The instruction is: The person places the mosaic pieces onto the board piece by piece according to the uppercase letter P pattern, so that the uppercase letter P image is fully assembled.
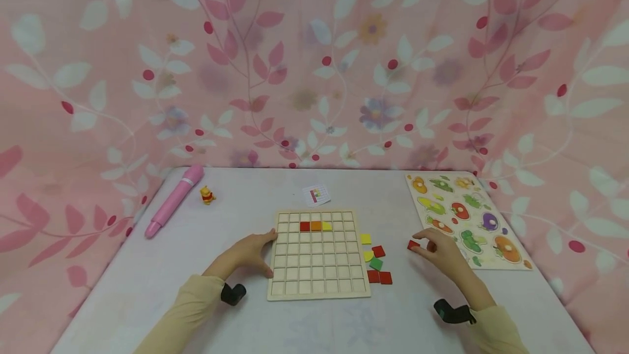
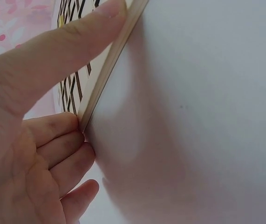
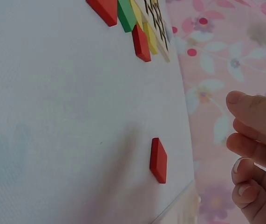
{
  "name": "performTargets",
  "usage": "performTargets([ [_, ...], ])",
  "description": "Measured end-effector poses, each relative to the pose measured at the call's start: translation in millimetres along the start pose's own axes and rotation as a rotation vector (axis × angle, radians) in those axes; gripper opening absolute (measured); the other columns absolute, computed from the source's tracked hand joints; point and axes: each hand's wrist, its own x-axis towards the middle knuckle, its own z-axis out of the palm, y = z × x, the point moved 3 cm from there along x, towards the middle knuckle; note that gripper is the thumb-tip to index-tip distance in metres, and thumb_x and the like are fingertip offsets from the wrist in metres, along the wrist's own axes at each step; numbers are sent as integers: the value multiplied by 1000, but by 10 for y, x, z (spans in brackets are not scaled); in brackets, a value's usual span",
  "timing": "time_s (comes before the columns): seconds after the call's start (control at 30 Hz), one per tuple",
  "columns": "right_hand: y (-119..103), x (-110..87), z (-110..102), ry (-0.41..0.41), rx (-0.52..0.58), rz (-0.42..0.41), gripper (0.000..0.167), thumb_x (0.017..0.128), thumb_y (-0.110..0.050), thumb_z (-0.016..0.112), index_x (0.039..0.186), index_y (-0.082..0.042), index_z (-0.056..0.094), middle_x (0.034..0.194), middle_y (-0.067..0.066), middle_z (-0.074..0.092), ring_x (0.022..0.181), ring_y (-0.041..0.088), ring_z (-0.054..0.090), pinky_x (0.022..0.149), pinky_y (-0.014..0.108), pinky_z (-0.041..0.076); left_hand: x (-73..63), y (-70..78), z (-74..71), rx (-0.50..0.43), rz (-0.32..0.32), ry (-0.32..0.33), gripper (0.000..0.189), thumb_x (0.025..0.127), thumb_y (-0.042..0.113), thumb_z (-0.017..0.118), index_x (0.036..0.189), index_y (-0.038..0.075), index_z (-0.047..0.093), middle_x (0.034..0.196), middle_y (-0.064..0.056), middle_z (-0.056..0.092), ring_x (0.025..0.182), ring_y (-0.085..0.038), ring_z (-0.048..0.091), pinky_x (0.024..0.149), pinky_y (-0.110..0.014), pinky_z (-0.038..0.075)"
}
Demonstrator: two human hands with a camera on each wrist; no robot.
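My left hand (image 1: pixel 249 252) spread wide against left edge of board (image 1: pixel 319 296), gripping nothing. My right hand (image 1: pixel 442 249) loosely bent, empty, near red tile (image 3: pixel 158 162) right of board. Best pinch tile by opposite edges.

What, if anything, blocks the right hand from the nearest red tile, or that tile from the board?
Nothing visible stands between the right hand and red tile. Toward the board, loose tiles lie beside its right edge, on the way.

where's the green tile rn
In the head view, the green tile lies right of the wooden grid board, between a yellow piece above and two red tiles below.
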Motion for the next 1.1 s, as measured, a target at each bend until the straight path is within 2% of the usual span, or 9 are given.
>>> performTargets([
  [0.2, 116, -48, 67, -3, -18, 34, 29, 67, -5, 77, 94, 0, 64, 79, 5, 57, 54, 6, 37, 43, 20, 33, -1, 8, 5, 21, 6, -9, 101, 50, 39, 85, 134, 4, 40, 139, -11, 33, 123, -29, 34, 99, -41, 29],
  [0.43, 248, -40, 167, -106, -36, 152, 35, 69, -6, 76, 99, 5, 62, 82, 5, 52, 55, 10, 37, 45, 22, 34, 5, 15, -6, 26, -2, -6, 100, 50, 37, 86, 133, 3, 41, 139, -12, 33, 123, -29, 35, 99, -40, 29],
  [0.63, 270, -50, 200, -154, -57, 194, 37, 68, -5, 76, 99, 7, 62, 82, 6, 49, 56, 12, 37, 46, 24, 32, 3, 11, 3, 20, 0, -9, 102, 50, 36, 86, 134, 2, 39, 139, -12, 33, 123, -28, 34, 99, -40, 29],
  [0.8, 284, -36, 222, -193, -60, 219, 34, 69, -5, 74, 99, 6, 63, 85, 7, 51, 59, 13, 39, 49, 25, 34, 2, 7, 3, 27, 3, -8, 102, 50, 37, 86, 134, 2, 39, 139, -12, 34, 123, -29, 35, 98, -40, 29],
  [1.1, 275, 8, 272, -236, -45, 260, 29, 71, -7, 74, 97, 3, 64, 80, 4, 54, 65, 16, 45, 53, 27, 41, 3, -10, 22, 20, 2, -8, 101, 51, 38, 85, 134, 3, 40, 139, -12, 33, 123, -31, 35, 98, -42, 29],
])
